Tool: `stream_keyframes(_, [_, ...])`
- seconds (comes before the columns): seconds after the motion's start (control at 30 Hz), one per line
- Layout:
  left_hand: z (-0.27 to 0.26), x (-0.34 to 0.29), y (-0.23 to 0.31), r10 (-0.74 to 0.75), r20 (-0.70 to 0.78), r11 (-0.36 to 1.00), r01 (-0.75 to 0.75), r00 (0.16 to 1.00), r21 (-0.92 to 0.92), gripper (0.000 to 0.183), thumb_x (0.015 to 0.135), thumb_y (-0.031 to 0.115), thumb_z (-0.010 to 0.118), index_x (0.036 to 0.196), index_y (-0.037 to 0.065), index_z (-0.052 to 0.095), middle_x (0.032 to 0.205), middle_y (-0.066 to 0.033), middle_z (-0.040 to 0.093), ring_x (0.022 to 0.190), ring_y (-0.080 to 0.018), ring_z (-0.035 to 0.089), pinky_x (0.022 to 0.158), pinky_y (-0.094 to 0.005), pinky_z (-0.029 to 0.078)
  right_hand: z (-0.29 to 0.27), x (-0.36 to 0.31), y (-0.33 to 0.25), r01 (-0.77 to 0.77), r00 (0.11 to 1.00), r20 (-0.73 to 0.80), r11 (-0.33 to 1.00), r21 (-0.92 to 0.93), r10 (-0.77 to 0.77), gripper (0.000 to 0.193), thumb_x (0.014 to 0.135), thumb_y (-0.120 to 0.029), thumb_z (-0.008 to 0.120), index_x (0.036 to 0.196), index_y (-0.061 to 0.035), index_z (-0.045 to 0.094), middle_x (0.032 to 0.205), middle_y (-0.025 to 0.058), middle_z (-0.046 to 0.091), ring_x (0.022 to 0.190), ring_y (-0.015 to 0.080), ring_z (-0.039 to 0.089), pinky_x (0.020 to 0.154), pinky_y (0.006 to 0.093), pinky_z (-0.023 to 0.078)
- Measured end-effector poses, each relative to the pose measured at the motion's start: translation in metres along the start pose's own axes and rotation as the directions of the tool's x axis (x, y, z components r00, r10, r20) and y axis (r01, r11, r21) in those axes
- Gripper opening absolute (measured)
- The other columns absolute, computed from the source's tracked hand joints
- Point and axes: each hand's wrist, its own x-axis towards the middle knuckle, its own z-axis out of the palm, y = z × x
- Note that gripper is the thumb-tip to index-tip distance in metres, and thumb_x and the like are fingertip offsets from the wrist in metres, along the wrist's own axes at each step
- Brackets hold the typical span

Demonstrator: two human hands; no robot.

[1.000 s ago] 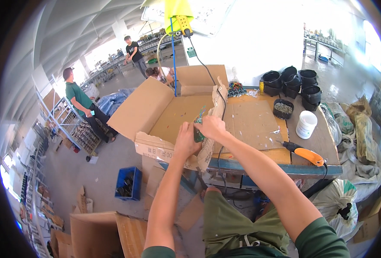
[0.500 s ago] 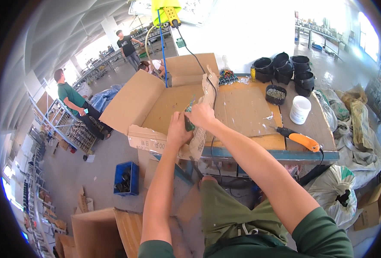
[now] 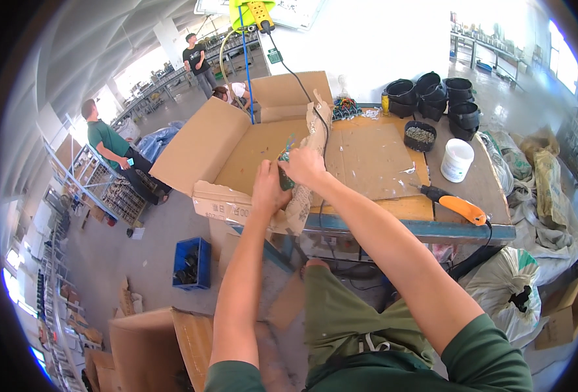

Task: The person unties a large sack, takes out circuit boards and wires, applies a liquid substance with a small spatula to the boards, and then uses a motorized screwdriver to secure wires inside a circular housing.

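Over the near side of an open cardboard box [image 3: 243, 150], both my hands are closed round a small dark green part [image 3: 286, 180] with thin blue-green wires [image 3: 290, 142] sticking up from it. My left hand [image 3: 269, 187] grips it from the left. The fingers of my right hand [image 3: 306, 167] pinch at its upper end, near the wires. Much of the part is hidden by my fingers, so its exact kind does not show. A torn cardboard flap [image 3: 312, 140] stands just right of my hands.
On the bench to the right lie an orange-handled electric screwdriver [image 3: 460, 208], a white tub [image 3: 457, 161], a black container of small metal pieces [image 3: 419, 136] and several black buckets [image 3: 431, 91]. A black cable [image 3: 326, 134] crosses the flap. A blue crate [image 3: 192, 262] stands on the floor. Other people are at left.
My hands stay on the green part, with only slight finger movement. The view has shifted a little. The standing person at the back has drawn in an outstretched arm.
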Motion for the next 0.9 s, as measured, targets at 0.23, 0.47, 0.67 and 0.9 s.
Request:
stream_keyframes(0.23, [-0.0015, 0.0, -0.0029, 0.014, -0.008, 0.999, -0.014, 1.0, 0.03, 0.053, 0.067, 0.011, 0.076, 0.114, -0.002, 0.054, 0.112, -0.0191, 0.051, 0.111, -0.041, 0.052, 0.099, -0.0458, 0.046, 0.0008, 0.0, 0.0006, 0.005, 1.0, -0.028, 0.999, 0.033, -0.004, 0.049, 0.091, -0.045, 0.066, 0.088, 0.0028, 0.074, 0.087, 0.0267, 0.071, 0.086, 0.042, 0.071, 0.078, 0.049, 0.058])
stream_keyframes(0.47, [-0.0029, 0.0027, 0.0039, 0.008, -0.028, 0.998, -0.006, 1.0, 0.061, 0.053, 0.064, 0.009, 0.077, 0.111, -0.003, 0.054, 0.111, -0.0192, 0.051, 0.108, -0.0409, 0.051, 0.098, -0.046, 0.046, 0.0, -0.001, -0.0002, 0.002, 0.999, -0.045, 0.998, 0.07, 0.001, 0.048, 0.088, -0.044, 0.068, 0.088, 0.004, 0.073, 0.087, 0.0278, 0.071, 0.086, 0.0428, 0.071, 0.078, 0.0492, 0.058])
stream_keyframes(0.67, [-0.0041, -0.0006, 0.0039, -0.004, -0.012, 0.994, 0.005, 1.0, 0.112, 0.058, 0.062, 0.009, 0.079, 0.113, -0.003, 0.055, 0.111, -0.0187, 0.051, 0.111, -0.0397, 0.053, 0.098, -0.046, 0.047, -0.0026, -0.0075, -0.0046, -0.002, 0.998, -0.065, 0.997, 0.081, 0.008, 0.049, 0.089, -0.044, 0.067, 0.093, 0.0047, 0.073, 0.089, 0.0286, 0.071, 0.089, 0.0435, 0.07, 0.082, 0.0499, 0.057])
stream_keyframes(0.9, [-0.0005, 0.0, -0.0029, -0.023, 0.035, 0.993, 0.019, 0.999, 0.116, 0.057, 0.061, 0.008, 0.079, 0.111, -0.002, 0.055, 0.113, -0.0195, 0.051, 0.111, -0.0408, 0.053, 0.097, -0.0464, 0.047, -0.0023, -0.0069, -0.0072, -0.035, 0.997, -0.064, 0.997, 0.074, 0.04, 0.049, 0.088, -0.045, 0.067, 0.09, 0.003, 0.074, 0.09, 0.0291, 0.071, 0.089, 0.0443, 0.071, 0.081, 0.05, 0.058])
